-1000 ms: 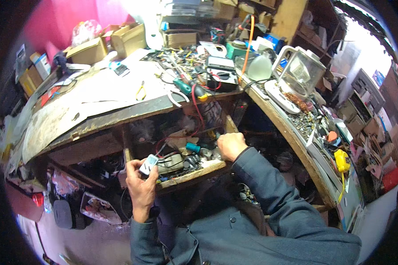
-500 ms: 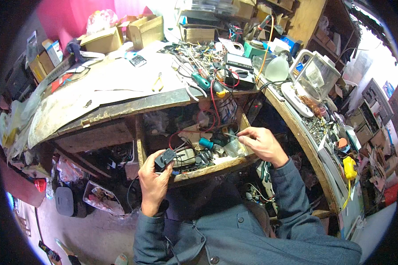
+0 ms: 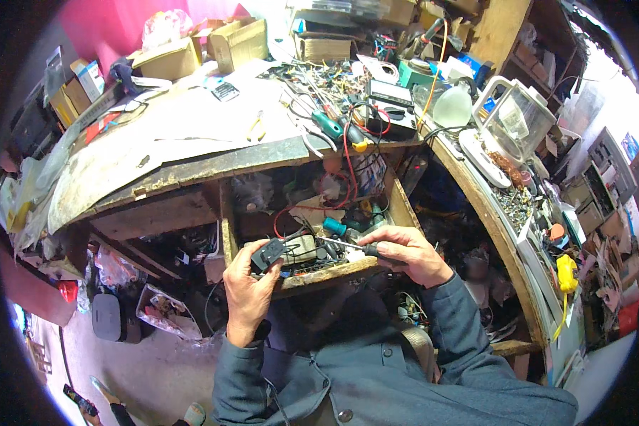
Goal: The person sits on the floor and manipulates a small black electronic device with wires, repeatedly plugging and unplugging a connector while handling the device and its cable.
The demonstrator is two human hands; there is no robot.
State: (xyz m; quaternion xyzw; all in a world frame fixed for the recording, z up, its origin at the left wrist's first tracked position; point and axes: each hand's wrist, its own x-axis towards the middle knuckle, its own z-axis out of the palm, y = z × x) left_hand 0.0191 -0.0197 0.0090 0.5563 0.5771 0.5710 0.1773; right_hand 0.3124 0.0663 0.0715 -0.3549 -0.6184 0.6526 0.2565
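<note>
Over the drawer's front left corner, my left hand (image 3: 248,290) grips a small black power adapter (image 3: 268,255) between thumb and fingers. My right hand (image 3: 413,252) is closed round the dark handle of a screwdriver (image 3: 339,242), above the drawer's front edge. Its thin metal shaft points left toward the adapter, with a gap between tip and adapter. Below lies the open wooden drawer (image 3: 319,278), holding cables, a teal-handled tool (image 3: 334,226), a pale rounded part and other small parts. My fingers partly hide the screwdriver's handle.
On the workbench (image 3: 184,174) lie yellow-handled pliers (image 3: 257,128), green-handled and other hand tools, and a multimeter (image 3: 390,106) with red and black leads. A transparent jug (image 3: 516,122) stands to the right. A bin of scraps (image 3: 165,312) sits on the floor at left.
My right hand has come left and down from the drawer's right side, and the screwdriver now shows plainly in it. My left hand holds the adapter in nearly the same place.
</note>
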